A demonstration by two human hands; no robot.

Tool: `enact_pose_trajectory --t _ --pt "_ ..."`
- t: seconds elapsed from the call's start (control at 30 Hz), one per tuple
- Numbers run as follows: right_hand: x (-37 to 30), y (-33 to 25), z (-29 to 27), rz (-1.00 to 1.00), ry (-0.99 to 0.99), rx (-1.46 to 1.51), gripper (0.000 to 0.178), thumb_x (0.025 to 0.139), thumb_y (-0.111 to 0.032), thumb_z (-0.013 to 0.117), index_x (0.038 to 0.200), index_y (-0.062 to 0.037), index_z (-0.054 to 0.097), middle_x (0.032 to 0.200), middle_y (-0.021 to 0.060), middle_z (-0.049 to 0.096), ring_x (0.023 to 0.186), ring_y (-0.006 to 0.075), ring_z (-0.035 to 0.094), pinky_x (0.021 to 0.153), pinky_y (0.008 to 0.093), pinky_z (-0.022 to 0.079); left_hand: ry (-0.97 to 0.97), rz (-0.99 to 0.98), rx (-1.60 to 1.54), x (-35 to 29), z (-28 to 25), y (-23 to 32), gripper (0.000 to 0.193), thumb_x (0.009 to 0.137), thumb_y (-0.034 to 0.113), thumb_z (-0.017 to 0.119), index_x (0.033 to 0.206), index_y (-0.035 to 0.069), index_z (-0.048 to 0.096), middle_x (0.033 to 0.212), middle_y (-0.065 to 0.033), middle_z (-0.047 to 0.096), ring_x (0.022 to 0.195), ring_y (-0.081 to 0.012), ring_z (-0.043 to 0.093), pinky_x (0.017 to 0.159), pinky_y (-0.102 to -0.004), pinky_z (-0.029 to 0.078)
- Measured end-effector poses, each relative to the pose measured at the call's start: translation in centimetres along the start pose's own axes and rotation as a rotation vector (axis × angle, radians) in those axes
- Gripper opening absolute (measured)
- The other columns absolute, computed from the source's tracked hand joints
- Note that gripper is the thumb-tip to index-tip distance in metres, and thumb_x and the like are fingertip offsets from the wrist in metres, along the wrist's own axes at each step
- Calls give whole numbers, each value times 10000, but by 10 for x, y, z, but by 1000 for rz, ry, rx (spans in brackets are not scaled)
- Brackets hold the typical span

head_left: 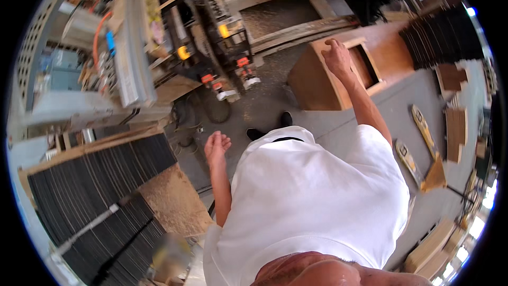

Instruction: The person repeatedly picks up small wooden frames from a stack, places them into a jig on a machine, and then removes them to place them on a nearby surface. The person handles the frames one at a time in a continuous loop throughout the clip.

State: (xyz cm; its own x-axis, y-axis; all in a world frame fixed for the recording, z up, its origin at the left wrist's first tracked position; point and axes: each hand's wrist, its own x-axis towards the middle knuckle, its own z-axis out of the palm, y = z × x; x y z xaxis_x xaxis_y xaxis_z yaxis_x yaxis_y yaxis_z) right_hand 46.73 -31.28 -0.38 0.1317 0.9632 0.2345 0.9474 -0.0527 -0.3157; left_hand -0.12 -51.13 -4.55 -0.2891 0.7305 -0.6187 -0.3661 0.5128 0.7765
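My right hand [337, 57] reaches out over a reddish-brown wooden worktop [391, 47], its fingers loosely bent and apart, with nothing visible in them. Just right of that wrist lies a small rectangular frame with a pale wood rim [377, 86]; the forearm covers part of it. Whether the hand touches the worktop, I cannot tell. My left hand [216, 145] hangs beside my body above the grey floor. Its fingers are half curled with gaps between them, and no object shows there.
Ahead stands a machine with yellow and red clamp parts [214, 82]. Stacked dark-edged panels [100, 175] and a dusty particle board [174, 201] fill the left. More dark panels [442, 39] sit at the worktop's far right. A yellow pallet jack [435, 176] lies on the right floor.
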Motion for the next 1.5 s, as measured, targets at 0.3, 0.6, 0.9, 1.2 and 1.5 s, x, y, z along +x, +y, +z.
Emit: enact_pose_trajectory --t 0.3,0.6,0.9,1.2,1.5 --pt "-96 93 -31 217 -110 11 281 787 -175 661 1045 -102 579 1081 137 594 1021 358 563 842 438 462 -191 25 381 36 93 -18 266 964 225 569 1155 41 586 994 -79 660 845 -154 658 738 -283 547" --pt "-95 113 -40 398 10 289 264 839 -128 634 1098 -96 595 936 156 672 875 346 643 753 414 496 -192 39 379 44 155 -9 219 969 198 554 1116 39 589 970 -78 666 823 -154 657 714 -285 551" --pt "-40 77 -78 370 89 692 260 853 -48 649 1109 -24 610 822 0 583 731 82 492 675 228 430 -29 245 124 105 170 90 227 954 233 578 1079 45 597 921 -48 657 800 -155 656 704 -305 560" --pt "-1 -6 -97 315 111 938 293 866 -71 663 1144 -3 600 899 -10 577 802 62 489 711 197 409 -121 308 -195 249 214 241 413 965 325 548 1197 -14 508 1072 -119 608 978 -253 629 860 -398 533" --pt "17 -66 -83 318 90 951 260 859 -51 673 1108 8 625 866 -37 562 745 44 461 672 185 392 -252 173 -593 344 261 314 855 955 461 505 1470 -44 47 1526 -249 122 1391 -398 244 1104 -515 337"
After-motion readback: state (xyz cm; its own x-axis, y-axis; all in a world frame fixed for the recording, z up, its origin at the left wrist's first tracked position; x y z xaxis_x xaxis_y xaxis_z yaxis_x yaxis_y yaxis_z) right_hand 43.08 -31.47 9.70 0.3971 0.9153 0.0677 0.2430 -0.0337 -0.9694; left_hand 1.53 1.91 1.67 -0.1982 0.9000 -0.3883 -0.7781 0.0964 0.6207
